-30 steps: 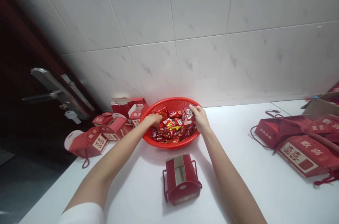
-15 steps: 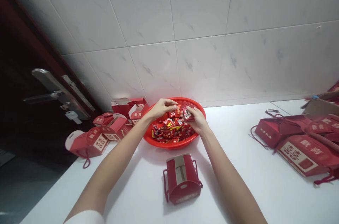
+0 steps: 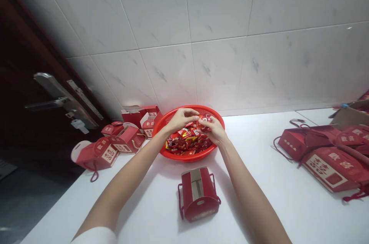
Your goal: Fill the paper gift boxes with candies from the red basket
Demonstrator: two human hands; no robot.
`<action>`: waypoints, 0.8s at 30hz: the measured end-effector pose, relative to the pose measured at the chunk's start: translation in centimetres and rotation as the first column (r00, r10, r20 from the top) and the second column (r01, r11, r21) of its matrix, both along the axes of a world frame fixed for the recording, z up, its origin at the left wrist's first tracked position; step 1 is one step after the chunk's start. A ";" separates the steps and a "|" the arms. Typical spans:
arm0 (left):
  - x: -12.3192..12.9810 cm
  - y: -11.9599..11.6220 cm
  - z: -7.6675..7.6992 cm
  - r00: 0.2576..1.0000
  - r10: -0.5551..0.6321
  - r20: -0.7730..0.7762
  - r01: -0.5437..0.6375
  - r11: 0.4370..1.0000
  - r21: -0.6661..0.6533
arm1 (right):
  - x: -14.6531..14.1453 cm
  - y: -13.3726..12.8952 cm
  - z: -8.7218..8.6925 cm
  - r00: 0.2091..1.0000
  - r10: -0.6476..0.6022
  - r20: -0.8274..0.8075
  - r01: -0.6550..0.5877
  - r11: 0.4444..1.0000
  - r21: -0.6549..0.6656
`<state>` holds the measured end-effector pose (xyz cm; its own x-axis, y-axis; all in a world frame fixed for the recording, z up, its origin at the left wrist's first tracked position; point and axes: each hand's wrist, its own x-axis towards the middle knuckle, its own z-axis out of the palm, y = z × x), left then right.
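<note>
Both hands meet over a red plastic basket [image 3: 188,158] heaped with red-wrapped candies [image 3: 187,142]. Between the fingertips of my left hand [image 3: 182,119] is a candy in an orange-red wrapper, held against my right hand. My right hand [image 3: 215,130] is closed on several wrapped candies [image 3: 206,118], partly covered by its fingers. In front of the basket stands a dark red gift box [image 3: 198,198] with cord handles and a gap between its top flaps.
Several red gift boxes [image 3: 100,153] stand at the left. More red boxes [image 3: 325,167] lie at the right, by a cardboard carton [image 3: 348,117]. A tiled wall [image 3: 216,71] backs the white table [image 3: 253,151]; a dark door with a metal handle [image 3: 57,101] is at far left.
My left hand has moved right with its candy until its fingertips reach my right hand. The candies in my right hand have turned a little. The gift box is unmoved.
</note>
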<state>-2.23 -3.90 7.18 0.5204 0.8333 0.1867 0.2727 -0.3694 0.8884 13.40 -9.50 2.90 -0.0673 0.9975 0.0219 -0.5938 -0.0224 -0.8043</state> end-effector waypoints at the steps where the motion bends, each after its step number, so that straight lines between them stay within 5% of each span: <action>1: -0.3 0.0 0.1 1.000 0.003 -0.021 -0.002 1.000 0.019 | 0.0 0.1 -0.1 1.000 -0.001 0.001 0.001 1.000 0.007; 6: -4.1 0.7 0.3 0.919 -0.026 -0.394 0.028 1.000 0.000 | 0.0 0.3 -0.3 1.000 -0.009 0.005 0.009 1.000 -0.017; 11: -6.9 1.5 -1.4 0.425 -0.064 -0.903 0.069 0.997 -0.038 | 0.0 0.0 0.0 1.000 -0.010 0.002 0.010 0.999 -0.037; 14: -6.5 1.3 -2.5 0.269 -0.095 -0.958 0.061 0.995 -0.082 | 0.0 0.0 0.0 1.000 -0.006 -0.004 0.006 1.000 -0.027; 18: -5.7 1.3 -3.3 0.251 -0.117 -0.961 0.068 0.992 -0.103 | 0.0 0.1 -0.2 1.000 -0.004 0.016 0.004 1.000 -0.015; 20: -5.8 1.6 -3.4 0.303 -0.097 -0.948 0.070 0.994 -0.080 | 0.0 0.2 -0.3 1.000 -0.012 0.025 0.012 1.000 -0.016; 24: -6.7 2.6 -3.6 0.666 -0.046 -0.745 0.097 0.995 0.025 | -0.1 0.4 -0.5 0.999 -0.035 0.018 0.036 0.999 -0.017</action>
<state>-8.92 -1.28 3.62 0.5655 0.7884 -0.2422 0.8030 -0.4592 0.3799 13.30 -9.13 2.44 -0.0321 0.9995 0.0033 -0.5805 -0.0159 -0.8141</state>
